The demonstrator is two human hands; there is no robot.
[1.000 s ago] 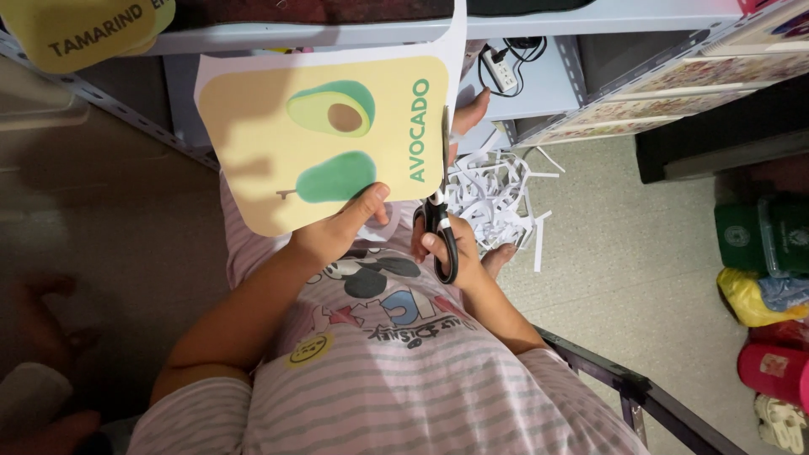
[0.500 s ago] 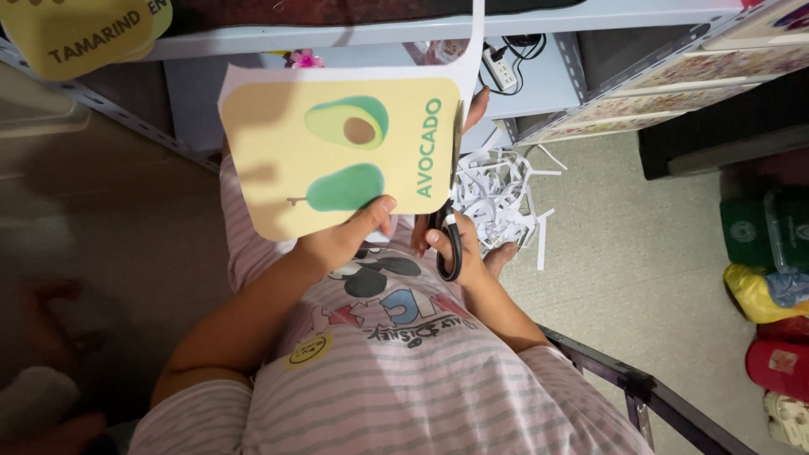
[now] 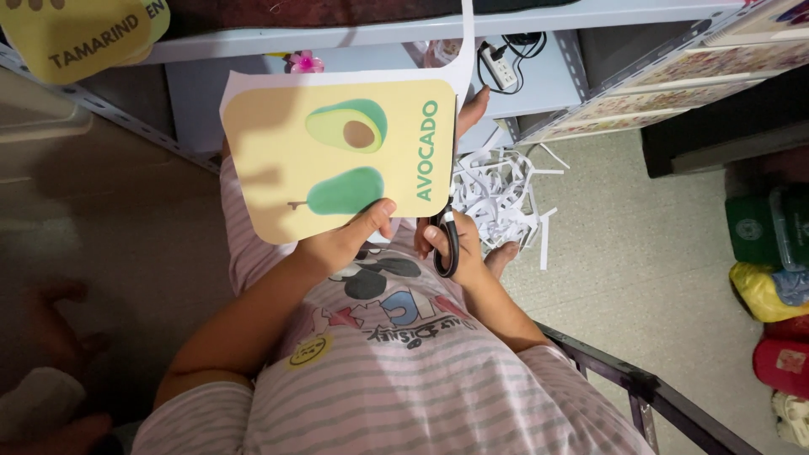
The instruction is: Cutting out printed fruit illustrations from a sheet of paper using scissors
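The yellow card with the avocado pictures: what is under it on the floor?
Right of the yellow card, a pile of white paper strips lies on the floor, beside a bare foot. What lies directly beneath the card is hidden.

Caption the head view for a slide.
Left hand holds a yellow avocado picture card; right hand works black-handled scissors above white paper trimmings.

Over the last second the yellow picture card [image 3: 337, 160] has travelled from the upper left of the frame toward the upper centre, and now sits a little lower. The left hand [image 3: 350, 240] pinching its lower edge moved with it. The right hand [image 3: 447, 244] with the black-handled scissors [image 3: 447, 244] has worked further up the card's right edge, and the trimmed white paper strip [image 3: 466, 50] now curls higher, reaching the top of the frame.
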